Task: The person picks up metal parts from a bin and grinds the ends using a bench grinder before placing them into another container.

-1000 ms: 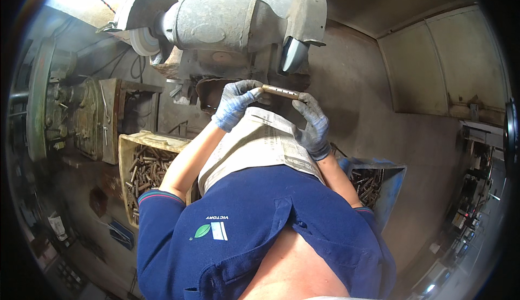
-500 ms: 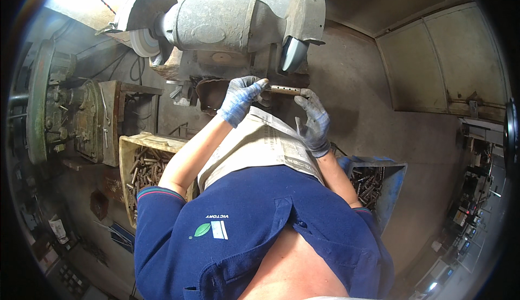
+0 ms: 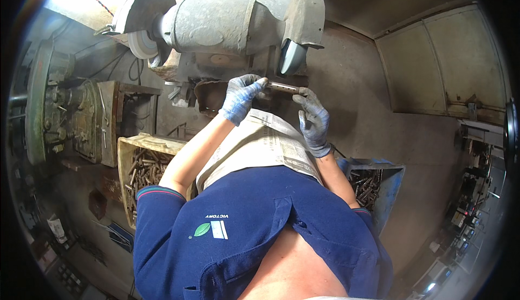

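Just above the frame's centre, a short metal rod spans both gloved hands — the left hand pinches one end, the right hand grips the other — below the grinder's right wheel. It looks stiff, fairly light and probably slick, so it is best held at its ends.
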Action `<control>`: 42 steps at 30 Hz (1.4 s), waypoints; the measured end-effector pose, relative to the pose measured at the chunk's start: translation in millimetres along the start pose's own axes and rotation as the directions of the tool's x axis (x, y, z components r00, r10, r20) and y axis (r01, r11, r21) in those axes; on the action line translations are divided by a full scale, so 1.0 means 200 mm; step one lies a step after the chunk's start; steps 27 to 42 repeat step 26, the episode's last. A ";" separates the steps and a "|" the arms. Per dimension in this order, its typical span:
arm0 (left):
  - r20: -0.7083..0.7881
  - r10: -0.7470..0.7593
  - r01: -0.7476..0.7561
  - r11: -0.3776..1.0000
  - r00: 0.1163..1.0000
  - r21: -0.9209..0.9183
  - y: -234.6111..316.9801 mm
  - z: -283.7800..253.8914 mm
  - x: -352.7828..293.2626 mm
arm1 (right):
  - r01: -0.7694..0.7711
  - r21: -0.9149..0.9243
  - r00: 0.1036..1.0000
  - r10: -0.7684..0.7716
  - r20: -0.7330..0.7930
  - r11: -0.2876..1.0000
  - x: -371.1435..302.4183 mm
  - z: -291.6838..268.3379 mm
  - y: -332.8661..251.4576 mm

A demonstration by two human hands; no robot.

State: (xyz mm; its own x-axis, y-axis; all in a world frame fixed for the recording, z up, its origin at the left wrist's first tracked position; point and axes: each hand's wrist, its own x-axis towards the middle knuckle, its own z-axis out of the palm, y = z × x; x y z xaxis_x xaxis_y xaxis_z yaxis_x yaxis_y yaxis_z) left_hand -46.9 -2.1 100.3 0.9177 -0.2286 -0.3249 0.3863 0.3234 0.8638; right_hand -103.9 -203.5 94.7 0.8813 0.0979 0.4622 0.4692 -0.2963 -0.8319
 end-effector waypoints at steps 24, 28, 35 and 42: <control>-0.019 0.044 -0.042 0.996 0.999 0.082 -0.20 -0.02 0.15 | -0.255 0.263 0.961 0.274 -0.036 0.930 -0.07 0.01 0.25; -0.036 -0.010 0.011 0.999 0.999 0.035 -0.26 -0.01 0.19 | -0.250 0.315 0.964 0.265 -0.004 0.916 -0.07 -0.02 0.29; -0.036 -0.010 0.011 0.999 0.999 0.035 -0.26 -0.01 0.19 | -0.250 0.315 0.964 0.265 -0.004 0.916 -0.07 -0.02 0.29; -0.036 -0.010 0.011 0.999 0.999 0.035 -0.26 -0.01 0.19 | -0.250 0.315 0.964 0.265 -0.004 0.916 -0.07 -0.02 0.29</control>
